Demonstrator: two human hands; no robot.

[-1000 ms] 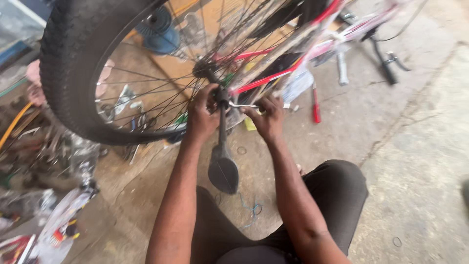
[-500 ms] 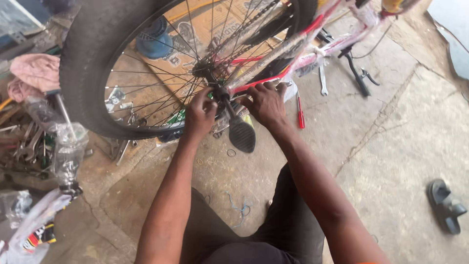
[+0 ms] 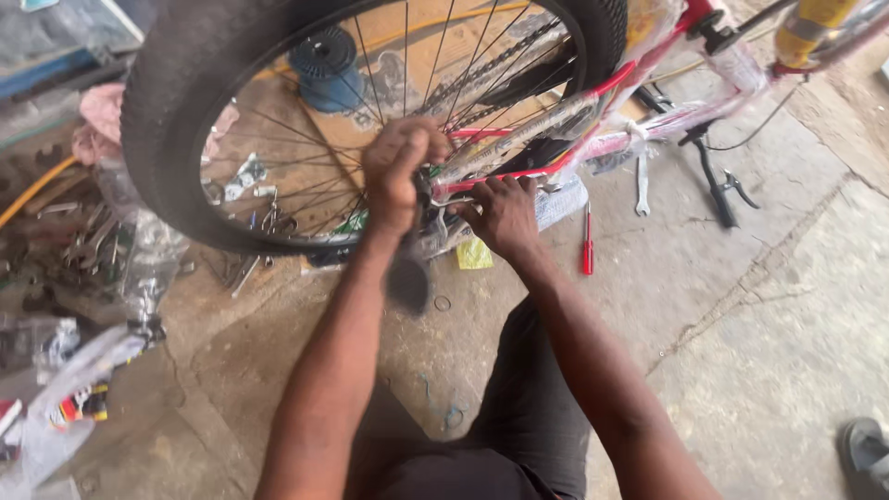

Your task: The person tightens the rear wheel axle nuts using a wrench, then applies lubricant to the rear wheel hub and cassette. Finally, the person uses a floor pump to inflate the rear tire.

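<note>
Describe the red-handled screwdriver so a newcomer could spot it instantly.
Start at the big black bicycle wheel. Just beyond the right hand, the red-handled screwdriver lies on the concrete floor. Unlike the grey spanner nearby, it is bright red.

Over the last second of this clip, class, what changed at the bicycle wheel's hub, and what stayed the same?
The left hand rose from below the hub to grip over it; the dark blurred tool under it swung about. The right hand stayed at the red frame stay. The wheel, red screwdriver and floor tools did not move.
</note>
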